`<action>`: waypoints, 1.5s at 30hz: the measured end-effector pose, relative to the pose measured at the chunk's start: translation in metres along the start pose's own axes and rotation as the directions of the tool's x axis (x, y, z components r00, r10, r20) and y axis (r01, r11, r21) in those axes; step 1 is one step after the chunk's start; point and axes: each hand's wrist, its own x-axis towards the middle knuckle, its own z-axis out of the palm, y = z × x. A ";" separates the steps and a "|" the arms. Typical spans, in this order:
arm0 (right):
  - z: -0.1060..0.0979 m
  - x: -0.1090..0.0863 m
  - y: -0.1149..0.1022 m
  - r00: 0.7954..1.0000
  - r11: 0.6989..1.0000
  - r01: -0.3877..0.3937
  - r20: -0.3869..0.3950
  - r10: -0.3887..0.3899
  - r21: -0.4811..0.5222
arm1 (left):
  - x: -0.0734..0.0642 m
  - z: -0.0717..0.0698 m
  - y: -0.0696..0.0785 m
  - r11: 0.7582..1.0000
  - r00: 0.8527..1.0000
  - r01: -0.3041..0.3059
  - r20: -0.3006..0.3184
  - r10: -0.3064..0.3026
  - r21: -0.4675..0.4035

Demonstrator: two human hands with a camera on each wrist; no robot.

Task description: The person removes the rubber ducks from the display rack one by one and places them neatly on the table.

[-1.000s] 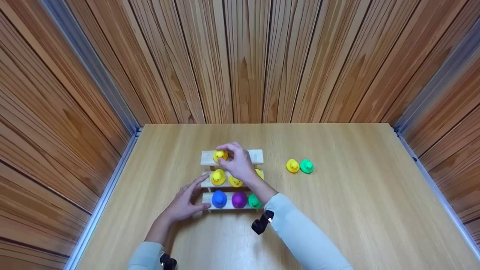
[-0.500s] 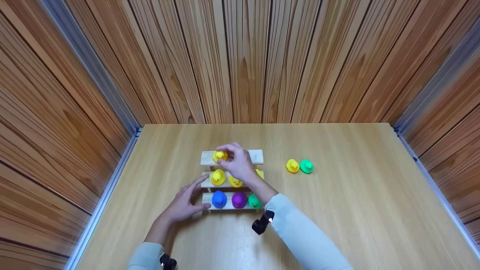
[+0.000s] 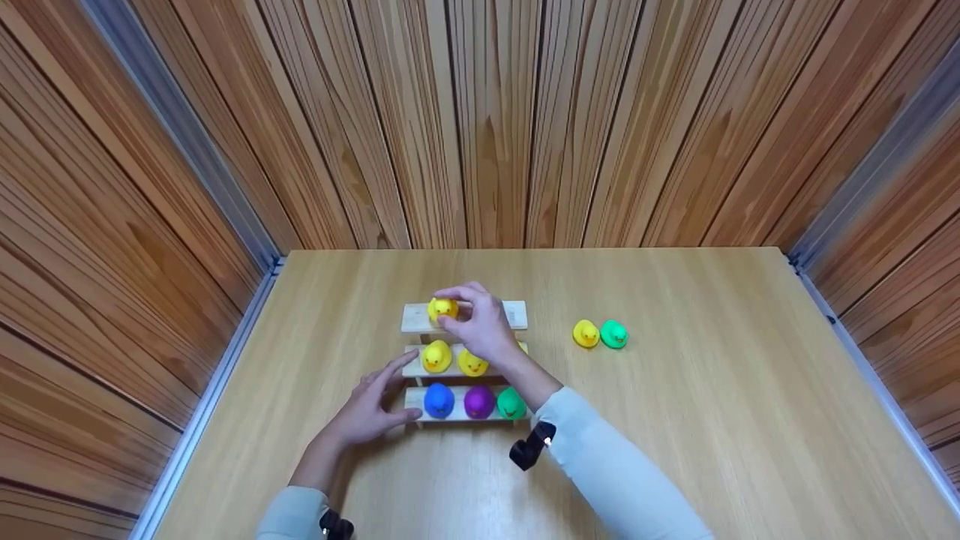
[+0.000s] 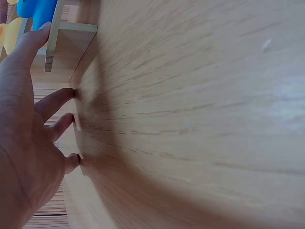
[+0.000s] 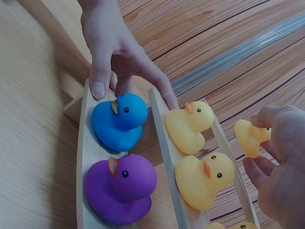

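My right hand pinches a small yellow rubber duck between thumb and fingers at the top tier of a wooden three-step rack. In the right wrist view, that duck is partly covered by the fingers. At the rack's left end, my left hand spreads its fingers, the thumb at the bottom tier and the index finger at the middle one. Yellow ducks sit on the middle tier, one mostly hidden behind my right wrist. Below them stand a blue duck, a purple duck and a green duck.
To the right of the rack, a loose yellow duck and a green duck stand side by side on the wooden table. Wood-patterned walls enclose the back and sides, with metal rails along the side edges.
My right hand has shifted very slightly to the right, with the pinched duck. The left hand stays in place at the rack's end.
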 end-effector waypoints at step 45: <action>-0.108 -0.016 0.035 0.970 0.999 0.032 -0.240 -0.036 -0.018 | 0.000 0.004 0.004 0.999 0.999 0.033 -0.022 -0.033 0.004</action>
